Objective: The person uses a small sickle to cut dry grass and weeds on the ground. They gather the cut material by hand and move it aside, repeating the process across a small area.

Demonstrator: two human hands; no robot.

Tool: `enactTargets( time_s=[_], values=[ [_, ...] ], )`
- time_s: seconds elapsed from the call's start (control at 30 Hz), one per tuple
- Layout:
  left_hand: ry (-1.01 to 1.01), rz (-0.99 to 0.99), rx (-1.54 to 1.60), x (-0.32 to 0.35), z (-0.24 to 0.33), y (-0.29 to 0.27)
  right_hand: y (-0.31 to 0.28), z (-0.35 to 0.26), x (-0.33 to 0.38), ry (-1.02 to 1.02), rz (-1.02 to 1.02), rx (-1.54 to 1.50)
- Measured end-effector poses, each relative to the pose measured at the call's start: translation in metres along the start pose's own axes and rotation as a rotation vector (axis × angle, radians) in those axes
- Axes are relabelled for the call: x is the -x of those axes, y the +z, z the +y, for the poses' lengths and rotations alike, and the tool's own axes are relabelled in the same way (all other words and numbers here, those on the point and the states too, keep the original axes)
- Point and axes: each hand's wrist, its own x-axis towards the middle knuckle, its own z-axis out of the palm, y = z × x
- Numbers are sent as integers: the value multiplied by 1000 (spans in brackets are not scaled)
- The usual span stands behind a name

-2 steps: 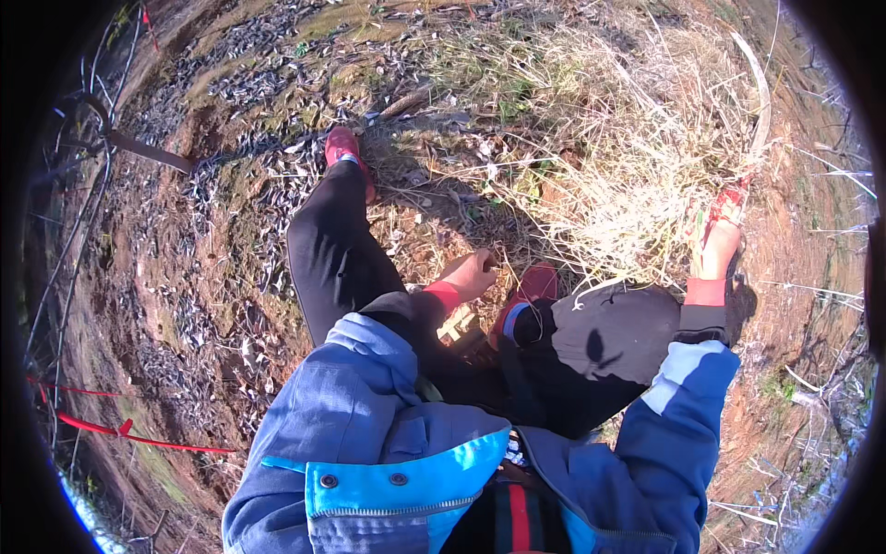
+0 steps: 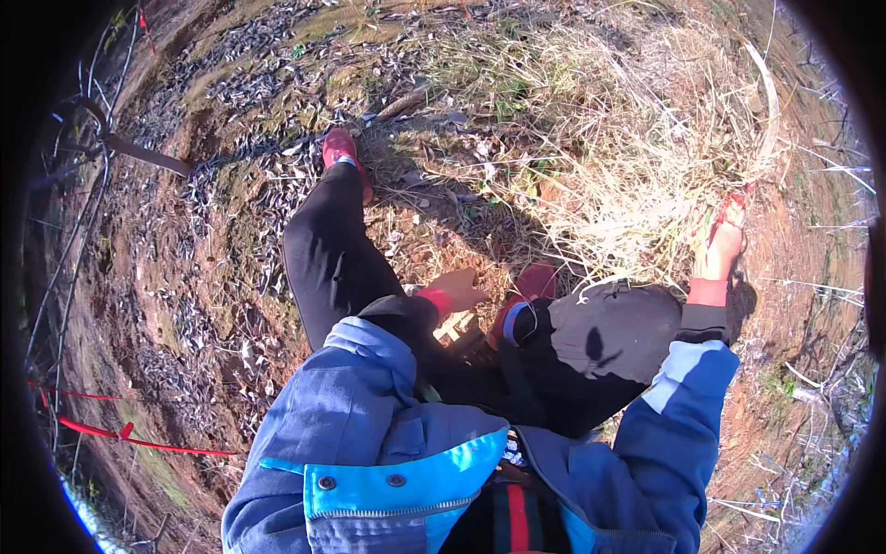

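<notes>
My right hand (image 2: 724, 247) is closed around the red handle of a tool with a long, pale curved blade (image 2: 770, 102). The blade reaches away from me along the right edge of the dry grass (image 2: 637, 194). Between my legs, my left hand (image 2: 458, 289) is above the soil, smeared by motion, so its fingers cannot be read. Just below its wrist lies a pale yellow, blocky thing (image 2: 455, 326) that I cannot make out, partly hidden by my leg.
My legs in black trousers are bent apart, with a red shoe (image 2: 340, 148) ahead and another red shoe (image 2: 537, 281) close in. A short stick (image 2: 403, 102) lies among dry leaves. At the left are bare branches, a brown bar (image 2: 148, 155) and a red strap (image 2: 138, 437).
My left hand has shifted slightly down and to the left and has blurred, its fist shape no longer distinct. My right hand keeps its hold on the tool, having barely moved.
</notes>
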Motion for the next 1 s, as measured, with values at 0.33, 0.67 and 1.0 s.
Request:
enactTargets(
  time_s=[0.33,0.67,1.0],
  values=[
    [-10,-703,273,36,-12,42,-128,94,49,210,334,265],
    [-66,-967,137,12,-52,93,-149,296,-10,485,432,478],
    [-312,-1085,-12,-72,34,21,-122,361,-30,636,374,609]
  ],
)
